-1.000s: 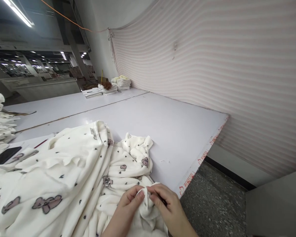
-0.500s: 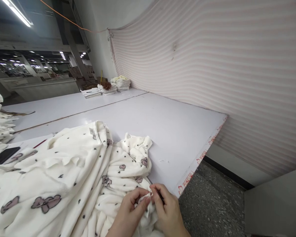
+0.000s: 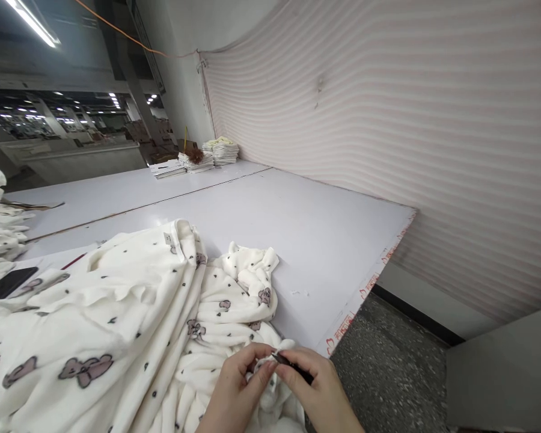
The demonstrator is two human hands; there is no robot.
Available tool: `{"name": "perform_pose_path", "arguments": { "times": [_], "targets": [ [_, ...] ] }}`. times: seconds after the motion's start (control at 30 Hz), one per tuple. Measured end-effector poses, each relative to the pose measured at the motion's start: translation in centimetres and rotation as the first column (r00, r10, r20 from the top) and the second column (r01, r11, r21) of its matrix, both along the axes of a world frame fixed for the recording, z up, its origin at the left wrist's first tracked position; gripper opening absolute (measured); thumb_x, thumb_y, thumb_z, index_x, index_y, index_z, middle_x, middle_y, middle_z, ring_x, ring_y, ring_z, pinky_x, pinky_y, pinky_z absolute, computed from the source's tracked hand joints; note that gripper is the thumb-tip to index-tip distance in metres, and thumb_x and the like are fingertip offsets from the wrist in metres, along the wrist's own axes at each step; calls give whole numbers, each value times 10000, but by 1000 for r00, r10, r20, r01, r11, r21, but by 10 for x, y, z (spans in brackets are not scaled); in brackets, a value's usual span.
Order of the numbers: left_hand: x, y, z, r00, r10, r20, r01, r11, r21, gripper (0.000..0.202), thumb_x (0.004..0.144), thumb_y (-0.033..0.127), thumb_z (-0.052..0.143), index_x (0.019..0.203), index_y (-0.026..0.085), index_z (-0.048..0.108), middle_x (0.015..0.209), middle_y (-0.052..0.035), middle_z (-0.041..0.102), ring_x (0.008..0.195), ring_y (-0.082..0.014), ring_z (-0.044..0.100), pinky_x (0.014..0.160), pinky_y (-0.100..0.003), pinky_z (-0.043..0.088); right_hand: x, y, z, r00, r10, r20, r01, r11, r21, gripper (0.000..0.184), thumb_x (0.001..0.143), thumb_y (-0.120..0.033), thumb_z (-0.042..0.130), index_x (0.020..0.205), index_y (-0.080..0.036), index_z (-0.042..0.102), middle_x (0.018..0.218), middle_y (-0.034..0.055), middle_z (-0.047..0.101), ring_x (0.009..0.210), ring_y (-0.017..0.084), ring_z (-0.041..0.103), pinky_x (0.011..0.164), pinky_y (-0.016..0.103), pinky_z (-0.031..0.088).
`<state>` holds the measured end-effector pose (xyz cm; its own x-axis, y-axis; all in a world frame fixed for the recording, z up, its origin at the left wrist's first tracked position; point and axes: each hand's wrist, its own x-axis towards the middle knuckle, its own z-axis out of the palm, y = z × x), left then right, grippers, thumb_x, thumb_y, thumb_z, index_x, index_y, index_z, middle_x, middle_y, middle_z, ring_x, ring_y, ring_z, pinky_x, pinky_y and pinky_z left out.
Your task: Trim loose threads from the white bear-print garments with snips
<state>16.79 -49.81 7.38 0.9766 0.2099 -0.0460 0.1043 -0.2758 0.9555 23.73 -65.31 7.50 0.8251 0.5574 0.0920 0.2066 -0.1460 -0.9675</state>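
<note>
My left hand (image 3: 240,382) pinches the edge of a white fleece garment (image 3: 237,300) printed with brown bears and small dark marks. Close against it, my right hand (image 3: 315,385) is closed around a small black pointed tool (image 3: 295,365). The tool's tip points left and lies at the pinched cloth, between the fingertips of both hands; its exact kind is hard to make out. The garment lies crumpled under my hands. Left of it, a thicker pile of the same bear-print fleece (image 3: 117,313) has a small label near its top fold.
A dark phone-like slab (image 3: 11,282) and a red pen-like stick (image 3: 73,262) lie at the left. More white cloth (image 3: 0,234) is heaped at the far left. Stacked folded pieces (image 3: 220,151) stand at the table's (image 3: 306,222) back. A striped sheet (image 3: 365,108) hangs along the right.
My right hand has turned and shifted slightly right, and the black tool now shows with its tip at the cloth. The left hand stays nearly in place.
</note>
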Motion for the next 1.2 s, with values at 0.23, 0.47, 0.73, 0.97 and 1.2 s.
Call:
{"name": "perform_pose_path", "arguments": {
  "times": [0.23,0.47,0.73,0.97,1.2],
  "targets": [
    [1,3,3,999,-39,-6,39,999,-6,246,861,382,565,954,197,698,915,-55,732,872,-214,642,769,-276,482,2,-6,-2,973,95,-211,-79,993,86,209,819,-356,658,813,-171,754,787,43,709,782,204,638,697,257,492],
    [-7,-7,-13,1000,-10,6,8,960,278,341,753,222,598,1094,211,601,792,-19,657,684,-178,614,632,-264,482,30,9,-17,995,-30,-91,30,1000,-4,241,878,-341,551,975,-157,673,748,23,634,696,167,588,642,250,479],
    [-12,-5,-27,969,-66,239,-56,880,471,219,784,136,468,966,222,555,719,7,604,591,-144,566,576,-231,475,79,42,-24,979,-7,205,19,998,-57,44,758,-181,595,735,-199,628,813,23,588,776,193,557,737,292,444],
    [19,-8,1,985,-64,-160,147,798,585,237,843,127,462,1002,219,612,911,-39,651,811,-189,652,723,-282,497,47,-30,-31,983,-149,-104,145,989,-39,222,793,-396,600,849,-189,658,815,44,676,797,214,626,711,271,479],
    [23,-17,-17,975,20,-221,151,674,724,359,909,195,418,1254,179,515,1035,-124,683,881,-266,685,726,-348,523,77,-45,-39,923,-255,-288,263,965,-10,253,664,-397,740,744,-159,704,716,33,676,753,231,619,691,306,481]
  ]
}}
